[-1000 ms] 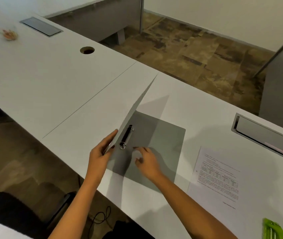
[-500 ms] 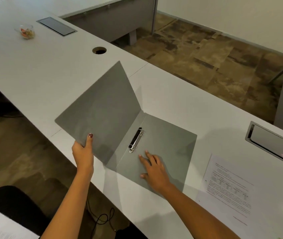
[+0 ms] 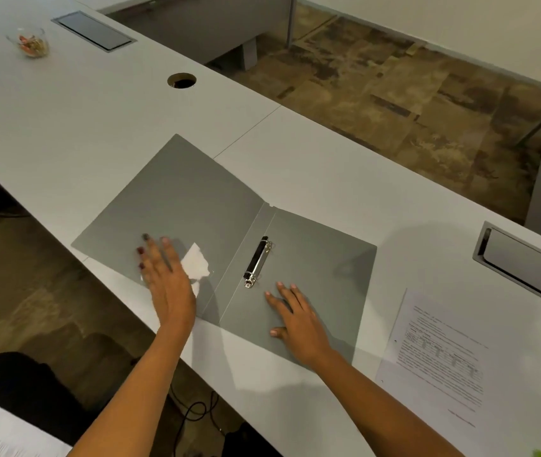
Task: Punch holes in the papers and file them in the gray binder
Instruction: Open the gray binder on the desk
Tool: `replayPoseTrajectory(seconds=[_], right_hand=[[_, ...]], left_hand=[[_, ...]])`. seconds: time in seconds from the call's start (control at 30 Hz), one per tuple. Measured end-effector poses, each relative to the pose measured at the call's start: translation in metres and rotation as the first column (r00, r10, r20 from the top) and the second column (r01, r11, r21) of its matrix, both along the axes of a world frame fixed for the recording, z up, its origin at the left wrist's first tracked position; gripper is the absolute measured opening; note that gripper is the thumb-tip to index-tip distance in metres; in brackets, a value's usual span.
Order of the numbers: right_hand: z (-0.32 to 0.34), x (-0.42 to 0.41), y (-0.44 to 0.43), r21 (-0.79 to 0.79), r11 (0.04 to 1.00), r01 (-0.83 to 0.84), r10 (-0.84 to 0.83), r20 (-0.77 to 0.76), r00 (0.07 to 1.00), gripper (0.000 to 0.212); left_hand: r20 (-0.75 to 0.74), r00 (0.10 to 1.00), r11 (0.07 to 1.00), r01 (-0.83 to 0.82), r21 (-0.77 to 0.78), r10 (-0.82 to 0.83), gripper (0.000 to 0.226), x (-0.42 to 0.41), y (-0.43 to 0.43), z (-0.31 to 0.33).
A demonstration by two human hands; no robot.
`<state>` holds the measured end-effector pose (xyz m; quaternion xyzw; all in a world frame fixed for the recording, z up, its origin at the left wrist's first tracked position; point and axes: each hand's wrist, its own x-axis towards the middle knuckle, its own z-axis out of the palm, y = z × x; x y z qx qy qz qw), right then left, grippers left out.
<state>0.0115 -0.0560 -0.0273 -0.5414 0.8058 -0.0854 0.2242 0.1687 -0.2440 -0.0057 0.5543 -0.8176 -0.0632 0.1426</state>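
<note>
**Item: gray binder.** It lies open and flat at the centre of the white table.
- **Material:** thin, smooth, matte plastic covers, rectangular, with a creased spine.
- **Ring clip:** a two-ring clip in black and bright metal, just at 3 o'clock of the spine. The rings look closed.
- **Left hand:** fingers spread and straight, pressing the cover at 9 o'clock and holding nothing.
- **Right hand:** flat, fingers extended, on the cover at 3 o'clock.
- **Pale patch:** beside the left hand; glare or a label, cannot tell which.

**Papers.** Printed white sheets, thin and limp, at 4 o'clock of the binder and apart from it. No holes are visible.

**Hazards (judged)**
- The 9 o'clock cover reaches the table's near edge. Once released, it may spring up or slide off.
- Closed rings would block filing.
- Holes punched off-centre would miss the two rings.

**Also present:** a small clear bowl far off at 10 o'clock.
</note>
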Motion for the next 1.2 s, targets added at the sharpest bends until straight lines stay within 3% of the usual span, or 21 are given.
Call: replayPoseTrajectory(seconds=[0.13,0.2,0.33,0.5,0.7,0.93,1.07,1.13,1.2], right_hand=[[-0.001,0.000,0.002,0.016,1.000,-0.014,0.015,-0.071,0.997,0.076],[-0.004,0.001,0.003,0.034,0.999,-0.002,0.005,-0.096,0.995,0.076],[-0.007,0.000,0.004,0.022,1.000,0.006,-0.005,-0.030,1.000,0.074],[-0.012,-0.002,0.006,0.003,1.000,0.011,-0.011,-0.001,1.000,0.075],[-0.010,-0.003,0.009,-0.024,1.000,0.014,-0.014,0.023,1.000,0.071],[-0.007,-0.002,0.034,-0.018,0.999,0.032,-0.031,0.016,0.999,0.063],[-0.004,-0.005,0.048,-0.059,0.997,0.054,-0.052,0.036,0.998,0.062],[-0.001,-0.003,0.043,-0.137,0.981,0.137,-0.127,0.074,0.989,0.056],[0.007,-0.001,0.027,-0.250,0.907,0.337,-0.277,0.247,0.929,0.038]], left_hand=[[0.066,0.913,0.915,0.399,0.064,-0.403,0.086,-0.005,-0.002,-0.022],[0.061,0.862,0.863,0.498,0.080,-0.503,0.071,-0.005,-0.004,-0.027],[-0.040,0.873,0.864,0.487,0.128,-0.486,0.055,-0.003,-0.012,-0.034],[-0.001,0.864,0.847,0.494,0.198,-0.503,0.058,-0.003,-0.019,-0.046],[0.095,0.862,0.861,0.479,0.174,-0.498,0.060,-0.004,-0.011,-0.047],[0.032,0.871,0.858,0.477,0.191,-0.491,0.057,-0.007,0.008,-0.044],[-0.103,0.892,0.876,0.451,0.169,-0.439,0.043,-0.014,0.027,-0.036],[-0.177,0.911,0.893,0.405,0.197,-0.374,0.033,-0.022,0.036,-0.022],[-0.256,0.912,0.888,0.383,0.256,-0.320,0.024,-0.032,0.039,-0.020]])
